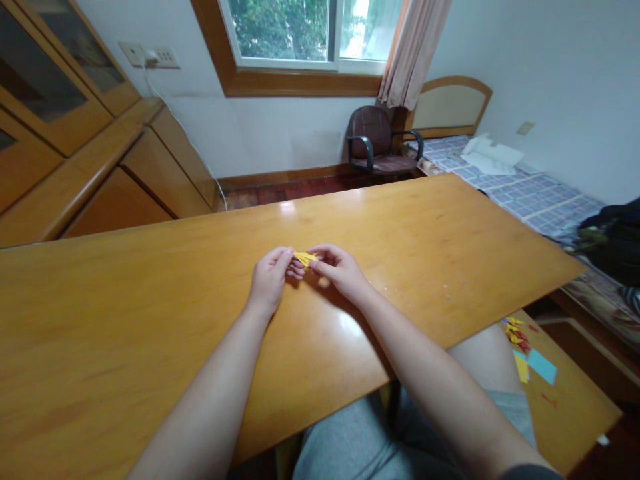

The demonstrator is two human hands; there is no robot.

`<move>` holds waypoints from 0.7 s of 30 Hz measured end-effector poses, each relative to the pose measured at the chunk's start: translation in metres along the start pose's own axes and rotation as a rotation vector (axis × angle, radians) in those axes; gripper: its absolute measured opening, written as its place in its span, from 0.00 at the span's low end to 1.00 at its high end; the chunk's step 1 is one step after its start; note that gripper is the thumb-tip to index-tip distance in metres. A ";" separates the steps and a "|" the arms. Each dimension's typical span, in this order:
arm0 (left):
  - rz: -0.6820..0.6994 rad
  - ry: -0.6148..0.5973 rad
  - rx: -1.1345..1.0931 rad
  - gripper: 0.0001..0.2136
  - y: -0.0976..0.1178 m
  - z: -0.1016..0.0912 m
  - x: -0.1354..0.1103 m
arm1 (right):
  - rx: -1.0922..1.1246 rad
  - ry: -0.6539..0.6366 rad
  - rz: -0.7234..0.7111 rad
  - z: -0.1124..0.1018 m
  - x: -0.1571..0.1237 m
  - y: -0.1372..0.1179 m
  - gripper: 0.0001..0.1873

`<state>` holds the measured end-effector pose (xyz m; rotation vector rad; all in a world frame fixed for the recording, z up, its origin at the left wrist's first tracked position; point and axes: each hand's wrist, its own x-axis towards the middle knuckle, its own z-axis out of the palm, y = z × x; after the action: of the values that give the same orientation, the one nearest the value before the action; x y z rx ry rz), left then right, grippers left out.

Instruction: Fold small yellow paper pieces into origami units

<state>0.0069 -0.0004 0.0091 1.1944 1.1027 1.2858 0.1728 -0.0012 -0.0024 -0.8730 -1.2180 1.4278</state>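
Note:
Just above the wooden table (165,320), both of my hands hold a small piece of folded yellow paper (305,259). My left hand (274,273) pinches its left end between thumb and fingers, with the other fingers curled beneath. On the right end, my right hand (339,267) has its thumb and fingertips closed. The paper shows several narrow pleats or layers that spread toward the right. Its exact shape is partly hidden by my fingers.
At lower right, a lower wooden surface (575,420) carries folded yellow and red paper pieces (517,335) and a light blue sheet (543,367). Beyond the table stand a brown armchair (373,137) and a bed (540,193) with a black bag (615,240). Cabinets (100,160) line the left.

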 end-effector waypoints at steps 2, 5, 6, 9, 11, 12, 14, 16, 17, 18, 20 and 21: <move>-0.018 -0.007 -0.022 0.16 0.000 0.000 0.001 | 0.011 0.009 0.002 0.000 0.000 -0.001 0.20; -0.043 -0.030 -0.074 0.18 0.001 0.001 0.000 | 0.011 0.029 -0.001 0.000 0.000 -0.003 0.19; -0.045 -0.042 -0.074 0.18 0.001 0.001 -0.001 | 0.006 0.032 -0.002 0.000 0.000 -0.004 0.19; -0.045 -0.078 -0.008 0.15 0.003 0.003 -0.004 | -0.013 0.028 -0.010 -0.002 0.000 -0.002 0.19; -0.045 -0.090 0.031 0.13 0.004 0.003 -0.005 | -0.042 0.019 -0.023 -0.002 0.000 0.000 0.19; -0.041 -0.089 0.039 0.13 0.004 0.003 -0.005 | -0.067 0.017 -0.035 -0.002 0.000 0.001 0.18; -0.029 -0.082 0.041 0.12 0.003 0.003 -0.004 | -0.130 0.027 -0.064 -0.003 0.000 0.001 0.17; -0.026 -0.050 0.042 0.12 0.001 0.003 -0.003 | -0.176 0.059 -0.100 -0.002 0.000 0.000 0.17; -0.034 -0.048 0.051 0.12 0.001 0.003 -0.003 | -0.192 0.080 -0.115 -0.002 0.000 -0.001 0.16; -0.038 -0.054 0.060 0.12 0.000 0.002 -0.002 | -0.205 0.100 -0.130 -0.002 0.000 -0.002 0.15; -0.043 -0.071 0.075 0.12 -0.001 0.002 -0.002 | -0.259 0.131 -0.149 -0.002 -0.001 -0.004 0.12; -0.042 -0.079 0.078 0.12 -0.001 0.002 -0.003 | -0.289 0.138 -0.158 -0.002 -0.001 -0.005 0.11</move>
<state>0.0092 -0.0030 0.0080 1.2627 1.1236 1.1633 0.1761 -0.0016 0.0019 -1.0292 -1.3757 1.0636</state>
